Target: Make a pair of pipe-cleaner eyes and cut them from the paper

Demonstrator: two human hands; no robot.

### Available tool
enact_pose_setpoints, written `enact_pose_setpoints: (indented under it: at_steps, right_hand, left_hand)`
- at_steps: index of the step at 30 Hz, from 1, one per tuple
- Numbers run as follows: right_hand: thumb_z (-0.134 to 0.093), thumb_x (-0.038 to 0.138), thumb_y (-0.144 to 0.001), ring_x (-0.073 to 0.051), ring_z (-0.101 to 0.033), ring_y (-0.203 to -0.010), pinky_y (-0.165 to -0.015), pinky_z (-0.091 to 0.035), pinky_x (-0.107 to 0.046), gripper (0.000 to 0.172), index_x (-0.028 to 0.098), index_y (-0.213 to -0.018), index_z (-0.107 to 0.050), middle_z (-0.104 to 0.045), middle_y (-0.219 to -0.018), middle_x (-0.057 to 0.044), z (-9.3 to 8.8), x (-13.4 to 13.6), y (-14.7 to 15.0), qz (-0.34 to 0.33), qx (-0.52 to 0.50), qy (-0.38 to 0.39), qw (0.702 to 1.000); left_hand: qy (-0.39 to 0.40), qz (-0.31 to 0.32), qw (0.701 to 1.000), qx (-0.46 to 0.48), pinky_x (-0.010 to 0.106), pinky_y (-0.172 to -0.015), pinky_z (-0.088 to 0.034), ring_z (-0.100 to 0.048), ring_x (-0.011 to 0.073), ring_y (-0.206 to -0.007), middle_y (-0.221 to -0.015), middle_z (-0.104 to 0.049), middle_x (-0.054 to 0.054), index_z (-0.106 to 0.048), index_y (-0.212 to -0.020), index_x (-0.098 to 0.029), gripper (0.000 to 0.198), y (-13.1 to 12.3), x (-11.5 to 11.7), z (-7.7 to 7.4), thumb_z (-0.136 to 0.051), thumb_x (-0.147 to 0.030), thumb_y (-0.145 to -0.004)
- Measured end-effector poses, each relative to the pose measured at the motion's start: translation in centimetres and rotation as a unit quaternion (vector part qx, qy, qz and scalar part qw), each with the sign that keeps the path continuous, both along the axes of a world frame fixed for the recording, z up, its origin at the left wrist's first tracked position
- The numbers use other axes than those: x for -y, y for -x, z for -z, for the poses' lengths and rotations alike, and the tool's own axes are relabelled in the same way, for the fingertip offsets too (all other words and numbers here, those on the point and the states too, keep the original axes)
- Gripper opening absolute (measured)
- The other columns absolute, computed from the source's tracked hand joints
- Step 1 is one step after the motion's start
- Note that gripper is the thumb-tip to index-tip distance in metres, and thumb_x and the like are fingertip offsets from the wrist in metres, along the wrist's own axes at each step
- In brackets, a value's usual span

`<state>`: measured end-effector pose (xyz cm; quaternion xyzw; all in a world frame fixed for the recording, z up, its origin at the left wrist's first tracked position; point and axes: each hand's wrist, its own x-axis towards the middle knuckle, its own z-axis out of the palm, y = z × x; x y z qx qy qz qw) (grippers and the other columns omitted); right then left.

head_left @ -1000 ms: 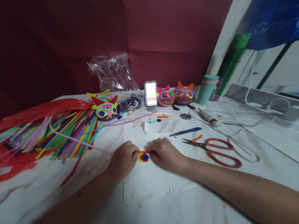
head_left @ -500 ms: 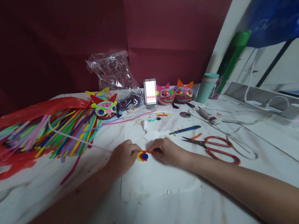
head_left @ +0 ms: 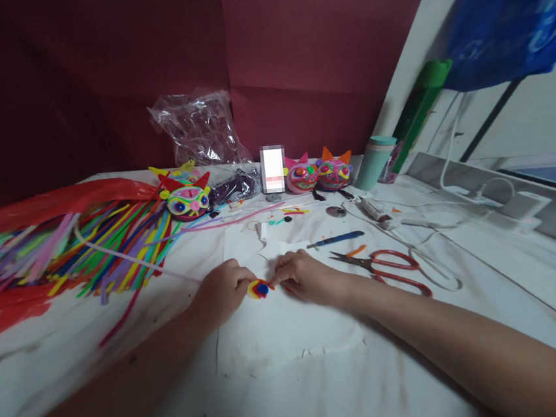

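Note:
A small rounded piece made of coloured pipe cleaners [head_left: 261,289], blue at the middle with red and yellow around it, is held low over a white sheet [head_left: 290,332]. My left hand [head_left: 224,289] pinches it at its left edge. An orange pipe cleaner [head_left: 272,286] curves along the piece's top and right side. The thumb and index finger of my right hand [head_left: 309,279] are closed on its end, the other fingers curled. Right of this hand lie scissors [head_left: 372,263] with red handles, a blue craft knife [head_left: 337,239] and a short orange strip [head_left: 356,251].
Bundled pipe cleaners [head_left: 115,250] lie on red plastic at left. Decorated animal heads [head_left: 187,201] stand along the back, near a clear plastic bag [head_left: 199,127] and a blurred-out upright object [head_left: 273,169]. At right are a green cup [head_left: 376,163], a glue gun [head_left: 374,211] and cables.
The orange strip, earlier stretched out to the right between my hands, now bends down against the piece's right side. My right hand's fingers have come closer to the piece. The view has shifted slightly.

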<state>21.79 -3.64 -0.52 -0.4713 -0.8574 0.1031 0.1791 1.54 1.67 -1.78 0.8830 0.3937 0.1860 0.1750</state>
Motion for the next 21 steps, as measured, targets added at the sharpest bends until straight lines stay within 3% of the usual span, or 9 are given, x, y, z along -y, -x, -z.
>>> enact_pose_setpoints:
  at_steps: [9, 15, 21]
  right_hand:
    - [-0.059, 0.005, -0.08, -0.016, -0.06, -0.086, -0.079, -0.034, -0.032, 0.024, 0.022, -0.09, -0.072, -0.068, -0.089, -0.004, 0.1, 0.2, -0.1, -0.024, 0.022, -0.026, 0.999]
    - [-0.057, -0.003, -0.074, -0.016, -0.06, -0.088, -0.082, -0.039, -0.031, 0.032, 0.018, -0.094, -0.072, -0.068, -0.095, -0.007, -0.5, -0.3, -0.6, -0.068, 0.039, -0.001, 0.997]
    - [-0.046, -0.008, -0.076, -0.012, -0.062, -0.081, -0.077, -0.046, -0.022, 0.041, 0.016, -0.095, -0.073, -0.068, -0.088, -0.005, -0.9, -1.0, -1.1, -0.087, -0.042, 0.062, 0.993]
  left_hand:
    - [-0.02, 0.021, 1.0, -0.005, 0.026, -0.073, -0.046, -0.062, 0.0166, -0.078, -0.082, -0.063, 0.005, -0.074, -0.087, -0.02, 0.033, 0.1, 0.0, 0.2, -0.044, -0.01, -0.079]
    - [-0.076, 0.093, 0.991, -0.061, 0.027, -0.069, -0.043, -0.06, 0.017, -0.075, -0.077, -0.059, 0.004, -0.073, -0.087, -0.02, 0.039, 0.5, 0.5, -0.6, -0.042, -0.002, -0.071]
    - [-0.069, 0.104, 0.99, -0.067, 0.026, -0.068, -0.042, -0.059, 0.0153, -0.072, -0.077, -0.057, 0.003, -0.072, -0.089, -0.02, 0.04, 0.6, 0.3, -0.7, -0.04, -0.003, -0.072]
